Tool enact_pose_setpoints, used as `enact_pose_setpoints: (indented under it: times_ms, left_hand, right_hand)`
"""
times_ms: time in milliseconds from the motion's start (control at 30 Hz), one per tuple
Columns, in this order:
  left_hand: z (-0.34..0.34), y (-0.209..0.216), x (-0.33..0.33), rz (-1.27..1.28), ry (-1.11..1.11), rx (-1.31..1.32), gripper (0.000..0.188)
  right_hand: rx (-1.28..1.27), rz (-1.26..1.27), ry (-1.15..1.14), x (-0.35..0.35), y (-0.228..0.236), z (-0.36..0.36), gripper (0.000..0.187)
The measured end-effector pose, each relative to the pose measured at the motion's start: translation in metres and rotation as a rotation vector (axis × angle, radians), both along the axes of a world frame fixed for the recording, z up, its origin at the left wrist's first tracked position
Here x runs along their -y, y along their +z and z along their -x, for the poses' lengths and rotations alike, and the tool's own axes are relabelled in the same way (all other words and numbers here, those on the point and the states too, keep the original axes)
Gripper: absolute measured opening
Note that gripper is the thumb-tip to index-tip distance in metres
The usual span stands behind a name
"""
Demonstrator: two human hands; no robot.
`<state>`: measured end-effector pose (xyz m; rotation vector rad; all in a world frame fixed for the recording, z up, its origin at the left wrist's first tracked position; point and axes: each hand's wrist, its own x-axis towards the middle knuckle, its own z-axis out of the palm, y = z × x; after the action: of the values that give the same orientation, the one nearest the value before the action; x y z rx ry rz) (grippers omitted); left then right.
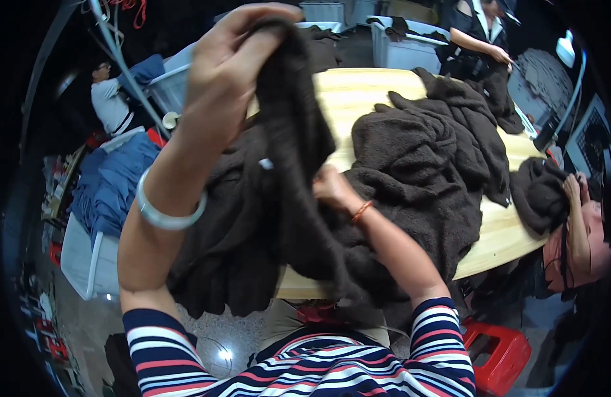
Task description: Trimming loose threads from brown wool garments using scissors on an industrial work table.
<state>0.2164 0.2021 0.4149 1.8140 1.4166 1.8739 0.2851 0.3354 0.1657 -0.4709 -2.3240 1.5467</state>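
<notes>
My left hand (221,65), raised high at the upper left of centre, is closed on the top of a dark brown fleecy garment (289,99). The cloth hangs down in front of me, blurred by motion, with a small white tag (266,163) on it. Lower and to the right, my right hand (332,187) is closed at the edge of the same cloth; its fingertips are partly hidden. More brown fleece (411,159) lies heaped on the table to the right, and other folds droop over the near left edge.
The pale wooden table (348,86) curves around the heap. Blue cloth fills a white bin (87,264) at left; a grey bin (401,49) stands behind. People handle brown cloth at the far right and right edge. A red stool (500,351) stands lower right.
</notes>
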Motion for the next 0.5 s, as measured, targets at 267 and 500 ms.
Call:
enact_pose_setpoints:
  times_ms: [267,500]
  left_hand:
    - [0.010,0.067,-0.120,-0.261,-0.048,0.213,0.014]
    - [-0.007,0.108,-0.070,-0.519,0.868,-1.063,0.019]
  right_hand:
    - [-0.506,-0.164,-0.865,-0.242,0.123,-0.126,0.008]
    - [-0.955,-0.501,-0.892,-0.201,0.253,-0.243,0.029]
